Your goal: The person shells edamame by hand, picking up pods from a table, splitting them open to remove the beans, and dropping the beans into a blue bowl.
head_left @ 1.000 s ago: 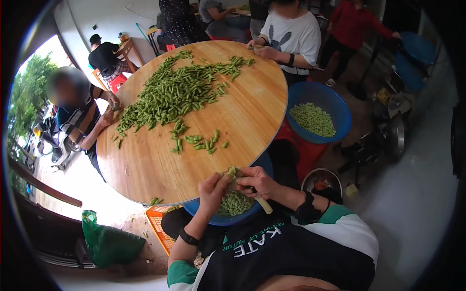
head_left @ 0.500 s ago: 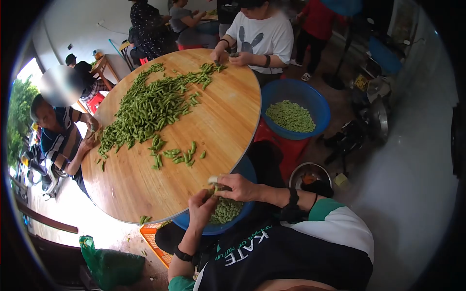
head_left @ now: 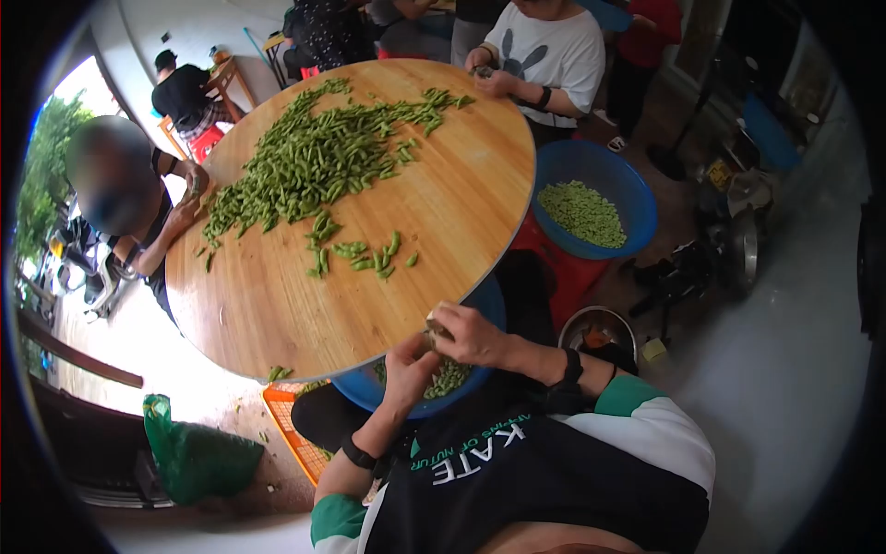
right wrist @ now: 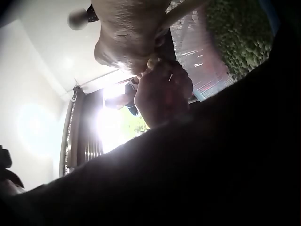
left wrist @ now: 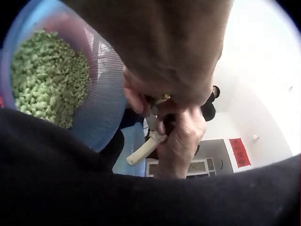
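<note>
Above the near blue basin (head_left: pixel 355 392), which holds shelled green beans (head_left: pixel 449 377), both hands meet. The left hand (head_left: pixel 411 369) pinches a small yellow-green pod (left wrist: pixel 164 96), mostly hidden by its fingers in the left wrist view. Touching it, the right hand (head_left: pixel 471 337) has its fingers curled round a tool whose pale handle (left wrist: pixel 142 150) sticks out below; its working end is hidden. A large heap of green pods (head_left: pixel 314 157) covers the back of the round wooden table (head_left: pixel 443 231), with several loose pods (head_left: pixel 378 256) nearer the front.
A second blue basin of beans (head_left: pixel 581 212) stands right of the table on a red stool. An orange crate (head_left: pixel 293 434) and a green bag (head_left: pixel 198 462) are on the floor at left; a metal bowl (head_left: pixel 600 334) is at right. Other people sit around the table.
The head view swung left-to-right and back, shifting the scene. Both hands stay together above the basin; the right hand has turned, and the pale handle below it is hidden in the head view.
</note>
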`<move>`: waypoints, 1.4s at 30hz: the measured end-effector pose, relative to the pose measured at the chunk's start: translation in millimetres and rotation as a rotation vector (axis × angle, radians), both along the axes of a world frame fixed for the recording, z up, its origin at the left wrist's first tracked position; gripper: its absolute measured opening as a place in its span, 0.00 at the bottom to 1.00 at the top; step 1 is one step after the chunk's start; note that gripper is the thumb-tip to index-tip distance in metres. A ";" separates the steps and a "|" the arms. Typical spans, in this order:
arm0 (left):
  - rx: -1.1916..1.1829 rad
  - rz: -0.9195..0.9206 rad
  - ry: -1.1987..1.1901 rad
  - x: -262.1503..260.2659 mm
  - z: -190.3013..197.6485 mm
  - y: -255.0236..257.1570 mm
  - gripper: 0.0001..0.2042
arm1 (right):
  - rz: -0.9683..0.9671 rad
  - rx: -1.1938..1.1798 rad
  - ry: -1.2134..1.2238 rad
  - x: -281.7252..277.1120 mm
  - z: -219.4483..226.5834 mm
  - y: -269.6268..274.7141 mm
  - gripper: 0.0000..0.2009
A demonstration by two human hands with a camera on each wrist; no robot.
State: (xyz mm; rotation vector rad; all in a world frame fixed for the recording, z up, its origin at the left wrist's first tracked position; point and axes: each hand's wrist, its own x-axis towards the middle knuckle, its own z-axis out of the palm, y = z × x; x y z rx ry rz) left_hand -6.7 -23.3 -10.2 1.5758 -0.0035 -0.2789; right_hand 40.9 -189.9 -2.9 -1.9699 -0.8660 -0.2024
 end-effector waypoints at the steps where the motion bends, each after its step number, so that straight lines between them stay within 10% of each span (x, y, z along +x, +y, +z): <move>1: -0.065 0.006 0.046 0.0 3.0 -0.7 0.04 | 0.007 -0.016 -0.011 -0.8 3.3 -0.1 0.12; 10: -0.073 0.121 0.028 12.0 -33.0 -11.0 0.09 | 0.051 0.034 0.108 1.9 6.5 2.7 0.08; 12: 0.190 0.036 -0.282 11.8 -58.0 -8.6 0.14 | -0.059 0.057 0.096 5.8 0.3 -2.3 0.07; 15: 0.161 0.047 -0.390 2.5 -31.5 -4.4 0.14 | -0.131 0.184 0.491 12.6 -2.1 -12.5 0.06; 20: -0.412 0.092 -0.004 -14.5 -2.9 -5.4 0.11 | -0.054 0.224 0.673 -2.4 10.5 -5.9 0.04; 28: 1.239 0.025 -0.461 -65.8 78.3 111.5 0.07 | 0.155 0.210 0.725 -9.2 26.0 -7.5 0.05; 32: 1.056 0.171 -0.633 -18.0 81.3 92.2 0.10 | 0.122 0.223 0.730 -6.8 16.9 -0.2 0.06; 42: 0.884 -0.394 -1.073 170.3 21.6 29.8 0.16 | 0.081 0.429 0.872 -6.3 3.2 -29.2 0.11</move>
